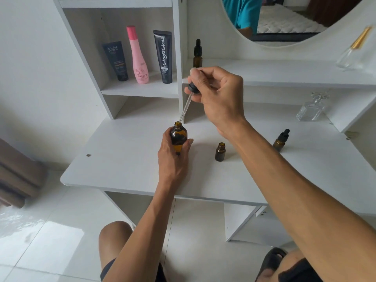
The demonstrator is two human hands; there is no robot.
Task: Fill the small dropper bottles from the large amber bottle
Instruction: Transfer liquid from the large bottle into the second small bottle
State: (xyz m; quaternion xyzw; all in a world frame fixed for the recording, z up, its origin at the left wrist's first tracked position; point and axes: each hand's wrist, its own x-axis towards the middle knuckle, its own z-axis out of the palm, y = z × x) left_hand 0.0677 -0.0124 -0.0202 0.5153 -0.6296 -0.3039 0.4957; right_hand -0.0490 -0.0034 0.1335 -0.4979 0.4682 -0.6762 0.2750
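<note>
Large amber bottle uncapped, upright, mid-desk toward the back edge, gripped round its body by left hand. Right hand pinches dropper, glass tip at the bottle mouth. Small open bottle stands just right; capped dropper bottle farther right on the desk.

I see the large amber bottle uncapped, upright, a glass dropper tilted at its mouth. One small amber bottle stands open; two capped dropper bottles stand farther back.
</note>
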